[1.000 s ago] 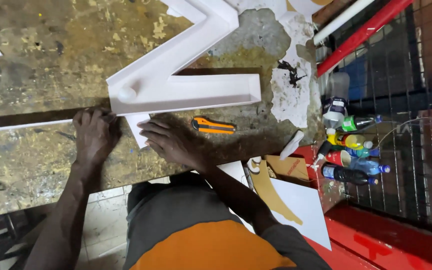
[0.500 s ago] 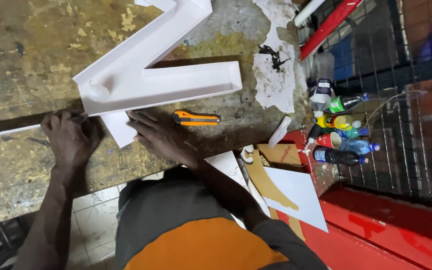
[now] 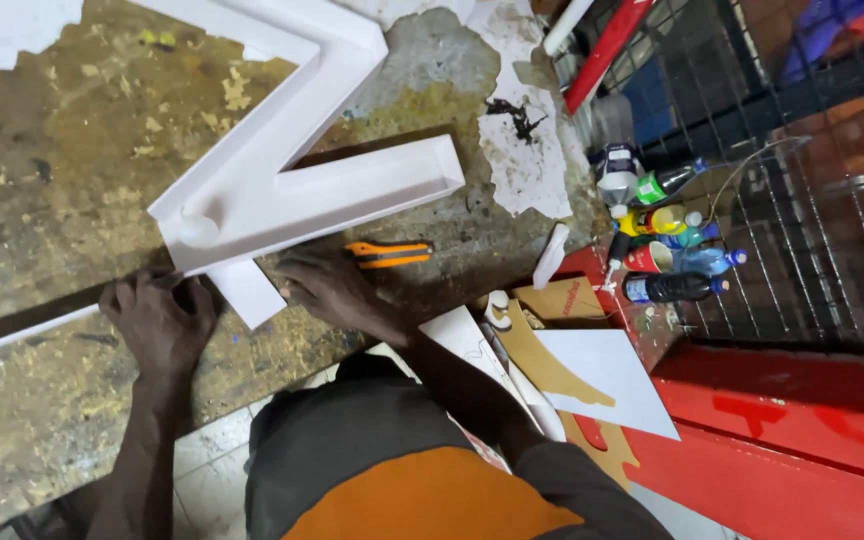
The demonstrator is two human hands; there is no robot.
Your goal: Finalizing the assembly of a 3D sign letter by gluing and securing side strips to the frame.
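White foam-board channel letter (image 3: 292, 170), a big angular shape with raised side walls, lies flat on the stained, paint-flecked wooden workbench (image 3: 52, 130), and everything else can be placed from it. At the letter's lower left corner a small white flat offcut (image 3: 249, 292) sticks out from under its edge, and a long thin white strip (image 3: 12, 335) runs off leftward from that same corner along the bench. The person's left hand (image 3: 157, 320) rests palm down on the bench just below and left of the corner, fingers spread and slightly curled, pressing on the strip's end without closing around anything. The right hand (image 3: 327, 285) lies just below the letter's lower arm, to the right of the offcut, fingers extended flat toward the letter's bottom edge; it grips nothing, and whether the fingertips actually touch the letter cannot be told. An orange-and-black utility knife (image 3: 389, 253) lies on the bench just right of that hand, close under the letter's lower arm, apart from the fingers. Farther right of the letter, torn white paper scraps (image 3: 517, 150) cling to the bench top. Below and right of the letter, white board sheets (image 3: 602, 375) and brown cardboard cut-outs (image 3: 542, 360) are stacked at the bench edge. Well to the right, a cluster of coloured plastic bottles (image 3: 667, 240) stands beside a black wire mesh (image 3: 812, 200) and a red metal frame (image 3: 782, 420).
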